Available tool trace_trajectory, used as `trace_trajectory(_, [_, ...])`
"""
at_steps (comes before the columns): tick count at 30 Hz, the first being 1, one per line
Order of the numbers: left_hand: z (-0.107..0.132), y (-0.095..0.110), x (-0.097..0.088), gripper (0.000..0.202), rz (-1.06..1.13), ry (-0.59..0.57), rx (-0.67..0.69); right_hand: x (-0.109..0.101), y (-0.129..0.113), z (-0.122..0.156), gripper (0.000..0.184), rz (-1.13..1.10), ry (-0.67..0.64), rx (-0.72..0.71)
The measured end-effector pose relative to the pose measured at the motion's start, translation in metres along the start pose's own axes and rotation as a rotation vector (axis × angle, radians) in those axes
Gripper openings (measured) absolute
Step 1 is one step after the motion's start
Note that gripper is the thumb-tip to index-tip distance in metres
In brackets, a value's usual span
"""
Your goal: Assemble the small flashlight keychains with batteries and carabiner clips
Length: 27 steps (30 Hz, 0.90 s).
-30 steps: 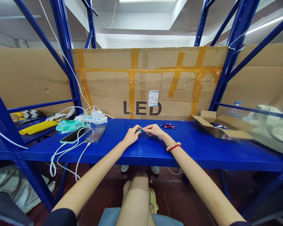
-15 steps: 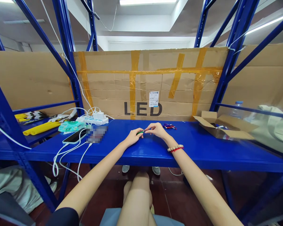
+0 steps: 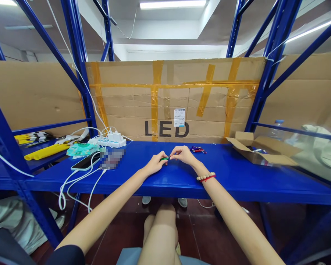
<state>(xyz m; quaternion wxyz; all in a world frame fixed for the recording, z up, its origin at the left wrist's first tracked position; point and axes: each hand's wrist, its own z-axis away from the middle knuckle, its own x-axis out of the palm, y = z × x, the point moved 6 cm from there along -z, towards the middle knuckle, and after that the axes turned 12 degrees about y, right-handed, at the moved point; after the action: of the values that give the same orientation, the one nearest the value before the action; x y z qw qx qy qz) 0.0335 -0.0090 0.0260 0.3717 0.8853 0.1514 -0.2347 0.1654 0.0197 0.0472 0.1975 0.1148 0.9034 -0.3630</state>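
My left hand [image 3: 155, 163] and my right hand [image 3: 184, 155] meet over the middle of the blue shelf [image 3: 182, 176]. Between their pinched fingertips is a small green object [image 3: 164, 159], held from both ends just above the shelf surface. A bead bracelet [image 3: 206, 177] with a red cord circles my right wrist. A little beyond my right hand, several small red and purple pieces [image 3: 198, 149] lie on the shelf near the cardboard wall.
A phone [image 3: 86, 161] on white charging cables, a power strip [image 3: 108, 140] and a teal pack [image 3: 82, 149] sit at the left. An open cardboard box [image 3: 260, 152] stands at the right. A taped cardboard sheet [image 3: 173, 99] marked LED backs the shelf. Blue rack posts flank both sides.
Both hands stayed together on the green object, with only small finger shifts. The view moved slightly.
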Motion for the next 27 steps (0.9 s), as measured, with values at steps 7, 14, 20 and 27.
trace_trajectory(7, [0.003, 0.007, 0.0, 0.005, -0.026, 0.013, 0.042, -0.002, -0.005, 0.004, 0.029, 0.027, -0.007, -0.032])
trace_trajectory(14, [0.004, 0.012, 0.001, 0.004, -0.074, 0.017, 0.086, -0.001, 0.0, 0.009, 0.032, -0.088, -0.044, 0.114])
trace_trajectory(20, [0.003, 0.01, -0.001, 0.004, -0.108, 0.041, 0.077, 0.0, -0.002, 0.011, 0.037, -0.116, -0.06, 0.206])
trace_trajectory(27, [0.003, 0.011, -0.002, 0.004, -0.111, 0.051, 0.101, 0.002, 0.005, 0.012, 0.038, -0.107, -0.081, 0.33])
